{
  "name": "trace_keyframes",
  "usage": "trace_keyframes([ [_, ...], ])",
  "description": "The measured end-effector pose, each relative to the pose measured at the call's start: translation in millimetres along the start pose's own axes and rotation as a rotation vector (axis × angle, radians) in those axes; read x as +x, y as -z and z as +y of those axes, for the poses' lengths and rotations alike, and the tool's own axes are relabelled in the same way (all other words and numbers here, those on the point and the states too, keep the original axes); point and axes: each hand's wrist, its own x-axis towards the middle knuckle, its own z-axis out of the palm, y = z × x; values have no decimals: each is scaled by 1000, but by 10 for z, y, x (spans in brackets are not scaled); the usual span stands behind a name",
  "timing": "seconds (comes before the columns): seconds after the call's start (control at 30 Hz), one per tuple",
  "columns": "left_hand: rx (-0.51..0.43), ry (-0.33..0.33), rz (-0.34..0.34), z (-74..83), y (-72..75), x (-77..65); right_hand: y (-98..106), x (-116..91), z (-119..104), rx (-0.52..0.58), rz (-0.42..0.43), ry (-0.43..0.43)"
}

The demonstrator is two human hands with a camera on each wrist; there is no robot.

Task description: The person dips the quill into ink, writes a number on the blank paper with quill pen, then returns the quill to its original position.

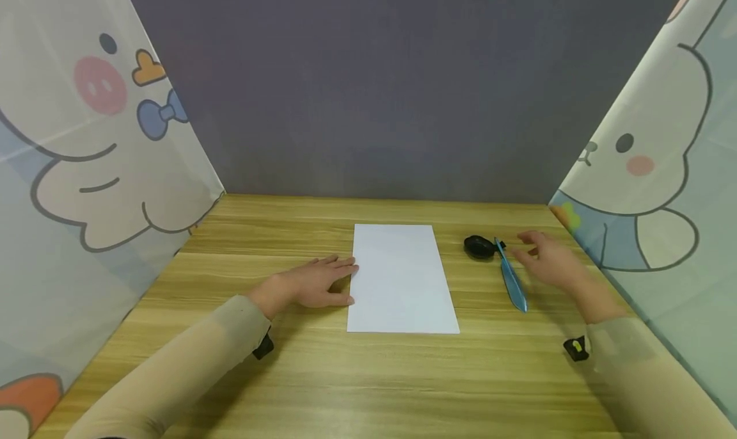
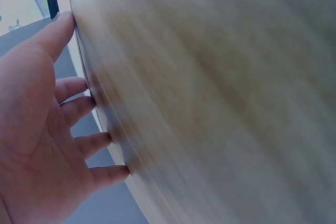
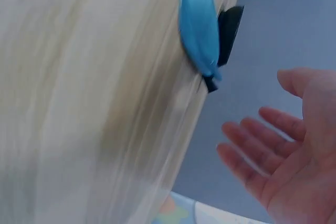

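A blank white sheet of paper [image 1: 400, 279] lies on the wooden table. My left hand [image 1: 319, 282] rests palm down at the paper's left edge, its fingers and thumb spread; in the left wrist view the fingertips [image 2: 109, 137] meet the tabletop. To the paper's right lies a blue feather-shaped object [image 1: 511, 279], like a quill, its thin end overlapping a black rounded object [image 1: 480, 247] with a small stub. Just right of both hovers my right hand [image 1: 549, 260], fingers loosely bent and holding nothing. In the right wrist view it is apart from the blue feather-shaped object [image 3: 199, 27].
A dark grey panel [image 1: 374, 87] rises behind the wooden table [image 1: 368, 388]. Cartoon-printed cloths hang at the left [image 1: 103, 189] and right [image 1: 650, 170] sides. Each wrist wears a small black device.
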Motion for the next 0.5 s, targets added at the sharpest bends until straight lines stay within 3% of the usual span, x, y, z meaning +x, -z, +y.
trace_keyframes([
  [0.13,1,-6,0,-8,-5,-2,0,29,114,30,0,31],
  [0.33,-5,-4,-2,-9,0,-24,-31,62,294,72,-15,152],
  [0.5,-9,-4,-2,-5,7,-21,-44,73,386,106,-34,163],
])
